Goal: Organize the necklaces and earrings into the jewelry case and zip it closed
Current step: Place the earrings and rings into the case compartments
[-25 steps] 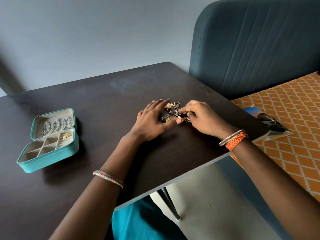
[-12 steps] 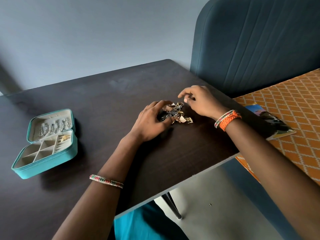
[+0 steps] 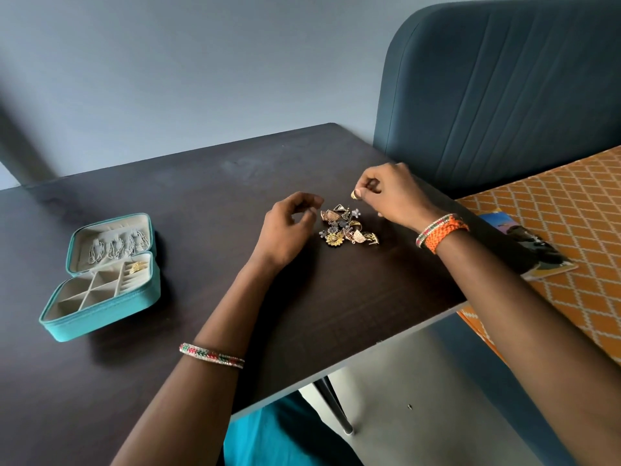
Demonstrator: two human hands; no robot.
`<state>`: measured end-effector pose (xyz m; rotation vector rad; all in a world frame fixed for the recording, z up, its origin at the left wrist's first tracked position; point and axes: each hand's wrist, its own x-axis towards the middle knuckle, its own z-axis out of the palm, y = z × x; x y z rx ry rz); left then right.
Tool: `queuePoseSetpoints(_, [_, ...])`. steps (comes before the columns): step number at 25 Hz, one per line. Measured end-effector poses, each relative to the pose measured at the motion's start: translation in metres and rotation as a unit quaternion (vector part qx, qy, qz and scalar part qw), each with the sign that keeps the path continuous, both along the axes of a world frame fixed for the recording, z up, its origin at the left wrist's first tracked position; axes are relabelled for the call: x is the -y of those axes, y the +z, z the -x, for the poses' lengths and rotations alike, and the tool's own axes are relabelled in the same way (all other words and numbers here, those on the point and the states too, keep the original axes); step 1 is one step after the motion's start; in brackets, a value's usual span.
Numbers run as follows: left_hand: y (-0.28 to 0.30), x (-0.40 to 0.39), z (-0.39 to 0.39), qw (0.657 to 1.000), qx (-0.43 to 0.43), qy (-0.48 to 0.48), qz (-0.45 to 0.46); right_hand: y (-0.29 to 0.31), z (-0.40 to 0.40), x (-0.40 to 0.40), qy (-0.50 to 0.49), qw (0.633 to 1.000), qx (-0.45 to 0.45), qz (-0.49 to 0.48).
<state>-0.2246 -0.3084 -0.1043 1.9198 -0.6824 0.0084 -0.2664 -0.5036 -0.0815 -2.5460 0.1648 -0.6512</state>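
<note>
home; upholstered headboard (image 3: 504, 95), patterned bedspread (image 3: 554, 230)

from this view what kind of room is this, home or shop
Probably a home, perhaps a bedroom: a padded blue headboard beside an orange patterned bedcover, with a small dark table against a plain wall.

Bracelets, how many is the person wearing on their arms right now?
3: one beaded band on the left forearm, plus an orange braided bracelet and a thin beaded one together at the right wrist.

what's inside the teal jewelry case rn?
Jewelry case lies open: silver necklaces hang in the lid, one gold piece sits in the slotted section, and the four square compartments look empty. Their near corners are hidden by the wall.
</note>
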Motion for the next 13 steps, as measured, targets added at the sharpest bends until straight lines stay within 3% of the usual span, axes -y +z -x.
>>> queuePoseSetpoints(2, [0.009,-0.002,0.006,0.999,0.000,0.018,0.049,0.009,0.011,-0.011,-0.012,0.997,0.069,-0.039])
queuePoseSetpoints(8, [0.032,-0.013,0.047,0.993,-0.019,0.021,0.114,0.027,0.037,-0.076,0.034,0.983,0.182,-0.019])
queuePoseSetpoints(13, [0.044,-0.058,0.066,0.980,0.007,0.060,0.189,0.032,0.059,-0.121,0.137,0.955,0.208,-0.161])
